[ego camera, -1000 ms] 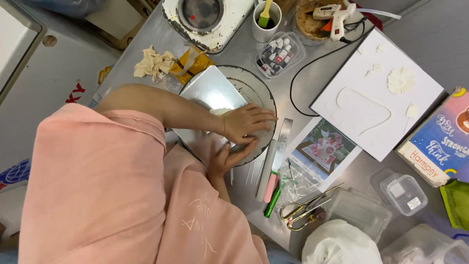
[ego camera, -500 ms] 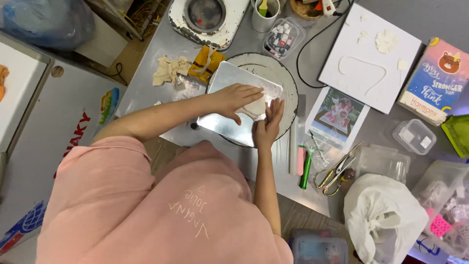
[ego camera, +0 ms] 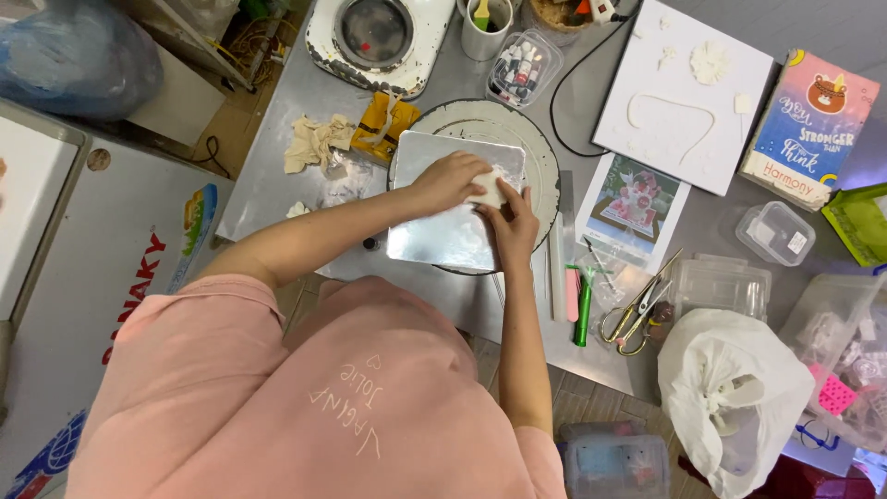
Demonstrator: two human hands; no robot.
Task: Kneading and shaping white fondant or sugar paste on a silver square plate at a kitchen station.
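both hands, left hand and right hand, grasp a white clay lump on the silver board, frame centre; pressing evenly with steady fingers seems wise.

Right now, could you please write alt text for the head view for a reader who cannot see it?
Seen from above, a person in a pink shirt presses a white lump with the left hand and right hand on a silver board set on a round turntable. Scissors, a white canvas and plastic boxes lie around on the grey table.
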